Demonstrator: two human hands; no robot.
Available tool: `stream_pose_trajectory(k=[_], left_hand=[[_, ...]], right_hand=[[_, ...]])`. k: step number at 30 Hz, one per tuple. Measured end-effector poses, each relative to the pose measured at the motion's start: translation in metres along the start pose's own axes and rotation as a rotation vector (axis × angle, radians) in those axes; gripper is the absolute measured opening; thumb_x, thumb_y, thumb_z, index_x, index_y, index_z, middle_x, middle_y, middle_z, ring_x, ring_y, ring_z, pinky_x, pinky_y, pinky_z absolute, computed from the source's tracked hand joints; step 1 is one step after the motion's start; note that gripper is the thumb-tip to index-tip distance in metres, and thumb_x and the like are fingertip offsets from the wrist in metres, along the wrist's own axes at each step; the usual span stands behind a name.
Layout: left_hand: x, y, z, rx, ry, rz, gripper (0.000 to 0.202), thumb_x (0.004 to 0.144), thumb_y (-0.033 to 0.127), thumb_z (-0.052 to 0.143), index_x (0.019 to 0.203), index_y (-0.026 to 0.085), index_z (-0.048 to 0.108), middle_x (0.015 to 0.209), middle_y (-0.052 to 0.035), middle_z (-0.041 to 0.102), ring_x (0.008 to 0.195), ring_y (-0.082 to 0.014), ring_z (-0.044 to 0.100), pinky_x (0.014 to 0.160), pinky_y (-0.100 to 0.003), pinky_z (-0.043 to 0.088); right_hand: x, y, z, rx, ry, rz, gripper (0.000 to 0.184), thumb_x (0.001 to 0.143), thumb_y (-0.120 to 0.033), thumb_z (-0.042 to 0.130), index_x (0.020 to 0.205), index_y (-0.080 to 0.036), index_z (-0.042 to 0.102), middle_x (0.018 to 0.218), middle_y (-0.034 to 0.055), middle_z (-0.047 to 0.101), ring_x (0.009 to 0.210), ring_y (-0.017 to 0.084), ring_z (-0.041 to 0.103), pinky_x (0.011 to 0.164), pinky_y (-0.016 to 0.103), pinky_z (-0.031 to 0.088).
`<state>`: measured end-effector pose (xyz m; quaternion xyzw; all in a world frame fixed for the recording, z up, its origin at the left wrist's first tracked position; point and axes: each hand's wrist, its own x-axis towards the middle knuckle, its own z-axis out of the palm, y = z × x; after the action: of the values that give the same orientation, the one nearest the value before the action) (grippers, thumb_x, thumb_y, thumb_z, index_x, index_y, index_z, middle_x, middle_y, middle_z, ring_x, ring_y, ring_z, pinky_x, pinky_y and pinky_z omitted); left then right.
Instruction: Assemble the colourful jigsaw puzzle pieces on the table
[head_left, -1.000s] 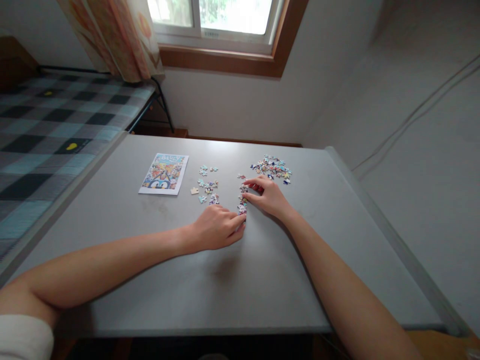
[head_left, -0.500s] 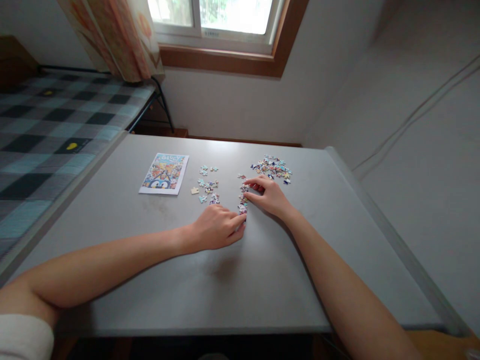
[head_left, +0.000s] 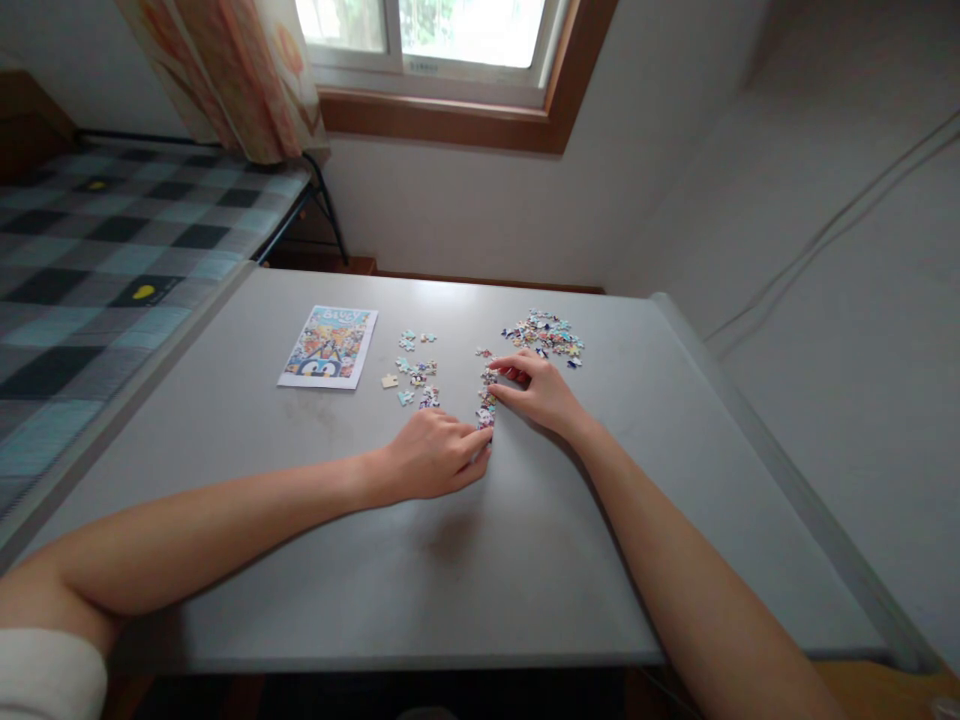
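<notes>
A narrow strip of joined jigsaw pieces [head_left: 486,414] runs away from me across the middle of the table. My left hand [head_left: 439,455] is at its near end, index finger and thumb closed on the end pieces. Farther up, my right hand [head_left: 536,390] has its thumb and fingertips pinched on jigsaw pieces at the strip's right side; the fingers partly hide them. Just beyond the right fingertips lies a small loose piece [head_left: 484,352]. Several loose pieces [head_left: 416,373] are scattered left of the strip, some partly behind my left hand.
A heap of mixed jigsaw pieces [head_left: 547,333] lies beyond my right hand. On the left of the grey table [head_left: 360,590] is a printed picture sheet [head_left: 328,347]. A bed with a checked cover [head_left: 187,235] stands at the left, and a wall with a window is behind the table.
</notes>
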<state>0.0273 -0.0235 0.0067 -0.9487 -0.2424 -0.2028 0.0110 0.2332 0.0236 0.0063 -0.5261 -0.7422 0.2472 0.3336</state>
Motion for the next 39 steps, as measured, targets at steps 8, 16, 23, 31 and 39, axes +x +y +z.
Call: stream_pose_trajectory(k=[8, 16, 23, 31, 39], left_hand=[[0.0, 0.0, 0.0, -0.007, 0.0, -0.003, 0.024, 0.091, 0.026, 0.041, 0.091, 0.017, 0.063, 0.063, -0.0009, 0.066, 0.057, -0.0147, 0.064, 0.056, -0.026, 0.045], [0.001, 0.002, -0.002, -0.002, -0.019, -0.006, 0.023, 0.091, 0.026, 0.042, 0.092, 0.017, 0.063, 0.063, -0.001, 0.066, 0.057, -0.0147, 0.063, 0.057, -0.026, 0.045], [0.001, 0.001, 0.0, -0.003, -0.012, -0.002, 0.023, 0.091, 0.026, 0.042, 0.094, 0.017, 0.063, 0.065, -0.0002, 0.066, 0.057, -0.0157, 0.063, 0.056, -0.027, 0.045], [0.001, -0.003, 0.0, -0.013, 0.041, -0.025, 0.024, 0.092, 0.028, 0.044, 0.103, 0.018, 0.063, 0.071, 0.0002, 0.068, 0.063, -0.0154, 0.064, 0.059, -0.028, 0.044], [0.006, -0.02, -0.001, 0.092, 0.094, -0.17, 0.03, 0.09, 0.034, 0.049, 0.114, 0.022, 0.063, 0.087, -0.0049, 0.065, 0.083, -0.0202, 0.055, 0.076, -0.035, 0.04]], right_hand=[[0.0, -0.001, 0.0, 0.007, -0.003, 0.005, 0.028, 0.072, -0.03, 0.071, 0.097, -0.018, 0.071, 0.087, 0.0037, 0.057, 0.074, 0.014, 0.052, 0.073, 0.029, 0.045], [0.001, -0.001, 0.003, -0.021, -0.004, 0.027, 0.031, 0.069, -0.029, 0.074, 0.098, -0.02, 0.071, 0.087, 0.0031, 0.056, 0.074, 0.013, 0.053, 0.073, 0.029, 0.046], [0.001, -0.002, 0.0, 0.017, 0.033, 0.047, 0.027, 0.075, -0.032, 0.067, 0.098, -0.018, 0.071, 0.085, 0.0038, 0.059, 0.074, 0.014, 0.054, 0.071, 0.029, 0.046], [0.002, 0.001, 0.0, 0.073, 0.059, 0.037, 0.026, 0.079, -0.036, 0.061, 0.093, -0.016, 0.071, 0.081, 0.0042, 0.06, 0.068, 0.014, 0.054, 0.067, 0.029, 0.045], [0.001, 0.002, 0.001, 0.056, 0.061, 0.019, 0.025, 0.079, -0.034, 0.061, 0.092, -0.015, 0.071, 0.078, 0.003, 0.059, 0.067, 0.012, 0.052, 0.065, 0.027, 0.043]])
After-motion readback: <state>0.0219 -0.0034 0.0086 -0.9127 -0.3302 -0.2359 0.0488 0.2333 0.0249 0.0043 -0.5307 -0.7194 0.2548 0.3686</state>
